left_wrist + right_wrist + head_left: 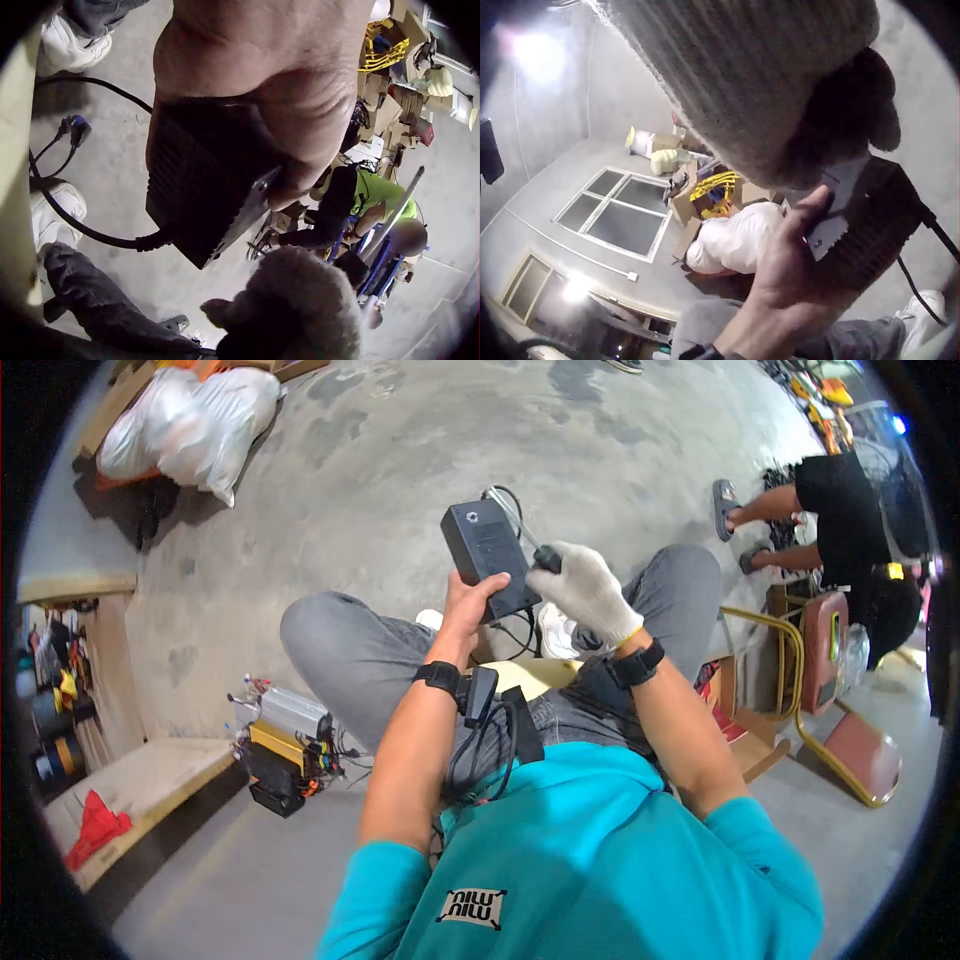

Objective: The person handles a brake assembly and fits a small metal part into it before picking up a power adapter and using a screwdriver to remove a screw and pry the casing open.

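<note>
A black box with slotted ends (486, 545) is gripped at its lower end by the bare left hand (468, 605), thumb across the top face. The gloved right hand (592, 595) grips the black handle (547, 559) of a tool whose thin metal shaft slants up past the box's right edge. In the left wrist view, a black cable (90, 238) leaves the box (214, 180) and loops away; the glove (300, 307) is close by. The right wrist view has the left hand (784, 289) around the box (874, 217), partly hidden by the glove (757, 82).
White bags (190, 435) lie at upper left. Below them, a red cloth (97, 828) rests on a low bench (165, 772), beside a silver and yellow device (285, 735). At right are a chair (868, 757), a cardboard box (755, 745) and another person's legs (785, 510).
</note>
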{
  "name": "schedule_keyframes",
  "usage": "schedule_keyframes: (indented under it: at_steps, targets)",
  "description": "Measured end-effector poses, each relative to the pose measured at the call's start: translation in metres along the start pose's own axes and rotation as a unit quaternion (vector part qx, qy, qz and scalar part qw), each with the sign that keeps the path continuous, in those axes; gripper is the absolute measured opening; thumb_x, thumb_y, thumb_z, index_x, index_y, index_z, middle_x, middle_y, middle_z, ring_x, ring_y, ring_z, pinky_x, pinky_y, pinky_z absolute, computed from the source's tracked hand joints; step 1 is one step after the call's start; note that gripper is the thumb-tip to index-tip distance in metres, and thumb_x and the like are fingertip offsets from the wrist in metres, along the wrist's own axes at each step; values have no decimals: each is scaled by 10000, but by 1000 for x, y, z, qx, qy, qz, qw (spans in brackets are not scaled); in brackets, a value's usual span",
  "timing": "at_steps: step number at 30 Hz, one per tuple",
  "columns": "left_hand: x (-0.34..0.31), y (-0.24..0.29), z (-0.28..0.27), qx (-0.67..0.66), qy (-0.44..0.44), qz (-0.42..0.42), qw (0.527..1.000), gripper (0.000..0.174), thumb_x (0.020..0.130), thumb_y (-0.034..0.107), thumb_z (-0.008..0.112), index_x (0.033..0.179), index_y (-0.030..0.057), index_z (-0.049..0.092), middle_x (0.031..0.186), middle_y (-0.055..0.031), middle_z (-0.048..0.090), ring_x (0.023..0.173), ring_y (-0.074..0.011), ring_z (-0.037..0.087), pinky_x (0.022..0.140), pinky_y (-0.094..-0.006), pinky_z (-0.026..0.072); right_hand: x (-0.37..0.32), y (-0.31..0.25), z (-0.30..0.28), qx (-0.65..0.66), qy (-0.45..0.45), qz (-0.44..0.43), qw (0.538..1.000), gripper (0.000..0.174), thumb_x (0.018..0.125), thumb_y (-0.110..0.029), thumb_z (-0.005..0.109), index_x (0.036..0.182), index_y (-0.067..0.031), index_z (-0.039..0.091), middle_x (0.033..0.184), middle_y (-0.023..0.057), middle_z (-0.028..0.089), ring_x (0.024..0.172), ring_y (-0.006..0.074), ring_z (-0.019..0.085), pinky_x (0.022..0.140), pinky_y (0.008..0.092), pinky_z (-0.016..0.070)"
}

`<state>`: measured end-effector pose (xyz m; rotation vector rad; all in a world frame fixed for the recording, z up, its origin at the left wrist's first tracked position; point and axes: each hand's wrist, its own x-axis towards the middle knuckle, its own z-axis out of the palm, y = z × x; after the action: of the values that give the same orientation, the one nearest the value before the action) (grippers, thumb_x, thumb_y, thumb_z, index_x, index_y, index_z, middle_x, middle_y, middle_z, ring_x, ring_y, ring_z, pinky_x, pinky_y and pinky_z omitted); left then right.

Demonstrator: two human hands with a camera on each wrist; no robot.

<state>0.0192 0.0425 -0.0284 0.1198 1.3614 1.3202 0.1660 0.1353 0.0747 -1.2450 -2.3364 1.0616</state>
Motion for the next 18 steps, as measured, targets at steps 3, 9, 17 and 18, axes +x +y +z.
schedule_keyframes:
  at_steps: [3,9,17,18]
  targets:
    - [4,1,-5,-9,-3,30,1000,501,767,145,837,1159,-6,563,1067,-131,685,920,-225,694,825,-363,572,7,10,-21,73,-34,118,990,280,813,-273,646,833,4,681,658,169,662,637,275,684,638,388,525]
    - [13,2,-22,3,12,53,999,469,814,144,800,1193,-22,579,1091,-129,680,959,-235,689,840,-362,573,12,90,3,247,-31,314,916,291,835,-255,656,690,-5,621,570,84,610,490,180,602,470,335,451]
    - [10,-3,-34,-24,85,51,995,384,842,80,756,1178,-37,613,1084,-123,689,931,-237,698,820,-358,579,25,143,59,283,-48,390,875,240,791,-225,674,719,0,631,578,96,571,476,225,559,467,366,451]
    - [9,-4,-37,-30,85,49,995,390,817,68,776,1159,-43,625,1084,-127,698,921,-229,701,807,-349,578,30,150,67,250,-46,379,890,240,791,-218,669,712,4,628,573,102,572,470,228,561,462,369,447]
